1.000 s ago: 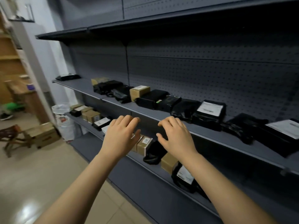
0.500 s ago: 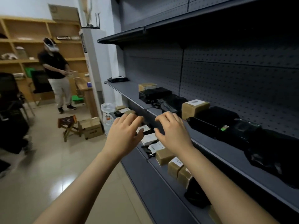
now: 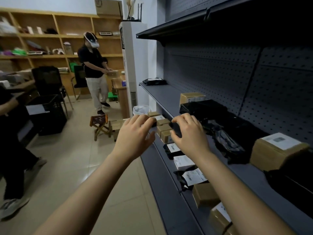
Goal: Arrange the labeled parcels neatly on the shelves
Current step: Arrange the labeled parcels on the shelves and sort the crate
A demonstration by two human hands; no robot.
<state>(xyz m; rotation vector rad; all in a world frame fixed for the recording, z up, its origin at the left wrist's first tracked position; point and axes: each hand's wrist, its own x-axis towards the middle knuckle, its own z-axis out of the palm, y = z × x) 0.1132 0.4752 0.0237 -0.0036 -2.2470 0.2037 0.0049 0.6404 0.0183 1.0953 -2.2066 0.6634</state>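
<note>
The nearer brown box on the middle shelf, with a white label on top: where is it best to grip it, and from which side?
Probably by its two side faces, one hand each, coming from the aisle in front. The brown box sits flat with its label up, and the pegboard closes the rear. A black bag lies close beside it.

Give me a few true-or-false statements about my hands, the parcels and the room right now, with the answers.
1. The left hand holds a box. False: it holds nothing, fingers relaxed.
2. A black bag lies alone at the far end of the shelf. True.
3. The stool stands on a shelf. False: it stands on the floor.
4. The near box bears a white label. True.
</note>
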